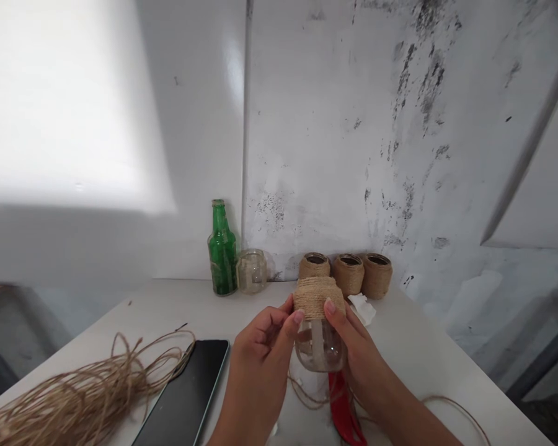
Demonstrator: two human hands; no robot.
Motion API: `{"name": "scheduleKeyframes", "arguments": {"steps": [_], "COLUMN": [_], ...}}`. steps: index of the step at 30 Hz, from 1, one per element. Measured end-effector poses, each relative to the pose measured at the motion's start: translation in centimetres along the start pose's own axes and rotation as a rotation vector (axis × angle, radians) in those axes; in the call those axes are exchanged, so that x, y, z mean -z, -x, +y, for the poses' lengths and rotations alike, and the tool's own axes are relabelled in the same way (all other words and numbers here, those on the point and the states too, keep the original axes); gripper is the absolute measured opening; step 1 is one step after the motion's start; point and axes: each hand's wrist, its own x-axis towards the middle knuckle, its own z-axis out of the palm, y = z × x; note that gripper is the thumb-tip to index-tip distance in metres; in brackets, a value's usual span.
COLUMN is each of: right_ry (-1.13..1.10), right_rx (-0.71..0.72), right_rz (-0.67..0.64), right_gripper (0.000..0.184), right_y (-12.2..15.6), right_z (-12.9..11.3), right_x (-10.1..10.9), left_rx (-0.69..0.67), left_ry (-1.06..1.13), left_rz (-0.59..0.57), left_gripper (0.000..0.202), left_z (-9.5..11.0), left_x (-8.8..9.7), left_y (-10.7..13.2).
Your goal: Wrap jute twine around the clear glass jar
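A small glass jar point(318, 347) is held upright above the white table point(413, 353), its upper half wound in jute twine point(317, 296) and its lower half bare glass. My left hand point(265, 347) pinches the twine at the jar's left side with thumb and fingertips closed. My right hand point(360, 353) wraps round the jar's right side, thumb pressed on the twine. A loose strand of twine point(307, 396) trails down from the jar onto the table.
Three twine-covered jars point(348, 272) stand in a row against the stained wall, with a green bottle point(222, 251) and a bare glass jar point(252, 271) to their left. A tangle of jute point(79, 396), a dark tablet point(188, 396), red-handled scissors point(344, 412) and crumpled white paper point(363, 308) lie on the table.
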Motion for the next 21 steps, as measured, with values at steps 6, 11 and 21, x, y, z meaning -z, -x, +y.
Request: {"name": "scheduleKeyframes", "arguments": {"steps": [6, 11, 21], "right_ry": [-0.009, -0.044, -0.105], "right_rx": [-0.017, -0.039, -0.097], "right_rz": [0.014, 0.019, 0.023], "right_gripper": [0.059, 0.060, 0.060], "right_y": [0.11, 0.09, 0.27], "right_z": [-0.39, -0.59, -0.91], "right_x": [-0.29, -0.69, -1.01], "left_rx": [-0.004, 0.010, 0.045], "left_ry": [0.020, 0.076, 0.107], "left_rz": [-0.005, -0.010, -0.008], "left_gripper": [0.043, 0.041, 0.043], "left_z": [0.15, 0.29, 0.56], "left_x": [0.02, 0.01, 0.17], "left_y": [-0.16, -0.19, -0.56]}}
